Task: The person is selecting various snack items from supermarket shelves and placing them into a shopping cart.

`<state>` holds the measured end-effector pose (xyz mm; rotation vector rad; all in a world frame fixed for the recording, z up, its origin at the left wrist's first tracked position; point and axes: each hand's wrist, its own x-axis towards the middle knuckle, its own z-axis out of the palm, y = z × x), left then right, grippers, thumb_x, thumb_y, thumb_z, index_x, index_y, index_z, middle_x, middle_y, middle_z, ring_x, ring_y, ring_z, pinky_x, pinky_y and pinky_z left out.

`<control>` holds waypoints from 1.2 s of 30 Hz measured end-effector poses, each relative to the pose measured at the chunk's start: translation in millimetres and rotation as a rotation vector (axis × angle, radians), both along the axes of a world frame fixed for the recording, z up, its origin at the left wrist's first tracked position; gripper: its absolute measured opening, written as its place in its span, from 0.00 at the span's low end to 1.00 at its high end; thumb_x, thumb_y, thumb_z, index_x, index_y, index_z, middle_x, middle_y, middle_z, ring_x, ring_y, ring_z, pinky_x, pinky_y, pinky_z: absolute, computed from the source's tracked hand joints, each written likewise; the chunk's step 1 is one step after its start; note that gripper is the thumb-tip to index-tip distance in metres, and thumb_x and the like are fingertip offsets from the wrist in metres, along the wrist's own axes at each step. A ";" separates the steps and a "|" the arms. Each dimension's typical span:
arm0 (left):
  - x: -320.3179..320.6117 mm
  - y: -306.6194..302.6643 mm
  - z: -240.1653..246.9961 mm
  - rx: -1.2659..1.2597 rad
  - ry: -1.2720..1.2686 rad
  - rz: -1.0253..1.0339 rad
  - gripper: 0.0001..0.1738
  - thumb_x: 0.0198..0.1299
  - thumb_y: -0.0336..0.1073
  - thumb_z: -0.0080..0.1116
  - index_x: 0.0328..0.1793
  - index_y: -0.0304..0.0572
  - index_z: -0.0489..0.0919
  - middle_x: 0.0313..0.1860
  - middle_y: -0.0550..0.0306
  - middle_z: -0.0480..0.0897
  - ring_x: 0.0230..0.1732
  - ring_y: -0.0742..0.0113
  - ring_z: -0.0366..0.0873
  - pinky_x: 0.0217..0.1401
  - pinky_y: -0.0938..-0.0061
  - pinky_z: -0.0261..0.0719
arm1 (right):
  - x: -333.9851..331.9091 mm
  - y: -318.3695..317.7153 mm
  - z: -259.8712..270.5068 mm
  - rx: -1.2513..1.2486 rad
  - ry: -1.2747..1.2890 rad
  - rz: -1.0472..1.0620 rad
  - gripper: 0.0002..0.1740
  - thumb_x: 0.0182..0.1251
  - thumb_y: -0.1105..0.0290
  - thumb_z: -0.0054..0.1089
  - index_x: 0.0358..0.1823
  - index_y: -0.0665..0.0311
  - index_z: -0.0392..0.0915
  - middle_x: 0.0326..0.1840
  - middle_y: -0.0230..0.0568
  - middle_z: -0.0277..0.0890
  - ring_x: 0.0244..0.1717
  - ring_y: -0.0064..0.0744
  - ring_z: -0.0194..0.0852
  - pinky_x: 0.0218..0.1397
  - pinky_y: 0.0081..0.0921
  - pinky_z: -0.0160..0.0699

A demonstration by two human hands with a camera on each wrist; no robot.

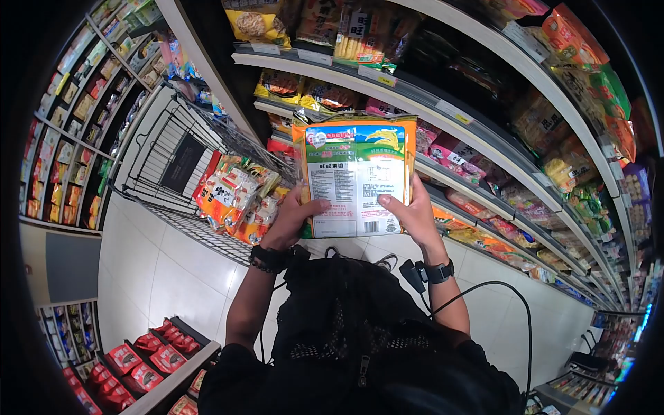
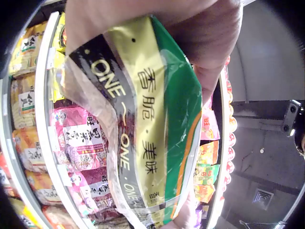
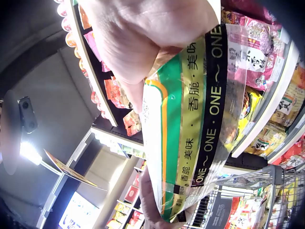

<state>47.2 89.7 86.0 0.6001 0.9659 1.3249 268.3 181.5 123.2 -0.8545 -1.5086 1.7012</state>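
Note:
Both hands hold up a snack bag (image 1: 356, 178) with its printed back, text panels and barcode towards the head camera. My left hand (image 1: 289, 220) grips the lower left edge, thumb lying across the back panel. At the lower right edge my right hand (image 1: 413, 213) grips it the same way, its thumb on the panel near the barcode. In the left wrist view the bag's side (image 2: 157, 119) shows green, gold and black bands with "ONE" lettering. The right wrist view shows the opposite side (image 3: 190, 119), with similar bands and clear film.
A wire shopping cart (image 1: 176, 166) stands to the left, holding several snack packs (image 1: 232, 194). Shelves of bagged snacks (image 1: 456, 155) run ahead and along the right. Red packages (image 1: 142, 366) fill a low display at the lower left. Pale floor tiles (image 1: 166, 277) lie below.

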 end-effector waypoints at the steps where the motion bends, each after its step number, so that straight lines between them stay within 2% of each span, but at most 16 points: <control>1: 0.4 0.2 0.2 0.000 0.001 -0.001 0.26 0.52 0.31 0.63 0.57 0.33 0.68 0.47 0.53 0.80 0.45 0.70 0.79 0.51 0.74 0.77 | 0.5 -0.2 0.5 -0.005 -0.006 -0.002 0.35 0.56 0.71 0.66 0.62 0.69 0.58 0.53 0.42 0.71 0.52 0.27 0.71 0.54 0.26 0.73; 16: -2.5 -2.5 -2.1 -0.019 0.009 -0.010 0.26 0.52 0.31 0.63 0.57 0.33 0.68 0.47 0.53 0.79 0.46 0.70 0.78 0.52 0.74 0.77 | 0.1 -5.9 -3.5 0.031 -0.020 -0.036 0.34 0.55 0.71 0.67 0.61 0.68 0.59 0.53 0.42 0.71 0.51 0.27 0.72 0.53 0.26 0.73; 28: -4.7 -8.7 -2.8 -0.026 0.019 0.015 0.31 0.51 0.31 0.63 0.60 0.31 0.63 0.48 0.51 0.79 0.45 0.69 0.79 0.51 0.74 0.78 | -3.2 -9.9 -4.7 0.017 -0.018 -0.025 0.36 0.55 0.70 0.67 0.63 0.68 0.57 0.53 0.42 0.71 0.52 0.27 0.72 0.53 0.26 0.74; 31: -4.0 -8.1 -1.1 -0.027 0.011 0.016 0.33 0.51 0.31 0.63 0.63 0.31 0.62 0.48 0.53 0.79 0.48 0.68 0.77 0.55 0.73 0.75 | -5.1 -12.6 -2.5 0.019 0.003 -0.038 0.37 0.54 0.71 0.68 0.63 0.67 0.57 0.53 0.41 0.71 0.52 0.27 0.73 0.53 0.25 0.74; 33: 0.2 -3.4 -4.0 0.146 0.189 0.103 0.37 0.51 0.32 0.63 0.67 0.36 0.59 0.56 0.52 0.74 0.56 0.63 0.73 0.60 0.68 0.71 | -9.5 -15.5 -3.1 0.092 -0.024 -0.100 0.37 0.53 0.71 0.68 0.63 0.68 0.58 0.53 0.42 0.72 0.52 0.26 0.73 0.53 0.25 0.74; 34: 2.2 -3.4 -8.1 0.147 0.189 0.104 0.37 0.51 0.32 0.63 0.67 0.36 0.59 0.56 0.52 0.74 0.56 0.63 0.73 0.60 0.68 0.71 | -11.8 -16.8 -3.3 0.163 -0.050 -0.163 0.38 0.52 0.71 0.69 0.63 0.68 0.58 0.52 0.43 0.72 0.52 0.25 0.73 0.53 0.24 0.74; 35: 4.7 -4.6 -13.8 0.156 0.519 0.197 0.40 0.51 0.34 0.64 0.68 0.39 0.58 0.62 0.51 0.69 0.61 0.60 0.68 0.61 0.64 0.69 | -13.7 -18.3 -3.3 0.164 -0.050 -0.162 0.38 0.52 0.71 0.69 0.63 0.68 0.58 0.52 0.43 0.72 0.52 0.25 0.73 0.53 0.24 0.74; 36: 8.2 -5.9 -12.5 0.162 0.851 0.290 0.42 0.51 0.35 0.65 0.70 0.41 0.56 0.67 0.49 0.63 0.65 0.57 0.64 0.63 0.61 0.68 | -15.9 -20.0 -3.1 0.275 -0.143 -0.235 0.37 0.51 0.72 0.70 0.62 0.68 0.61 0.52 0.45 0.73 0.51 0.28 0.74 0.53 0.25 0.74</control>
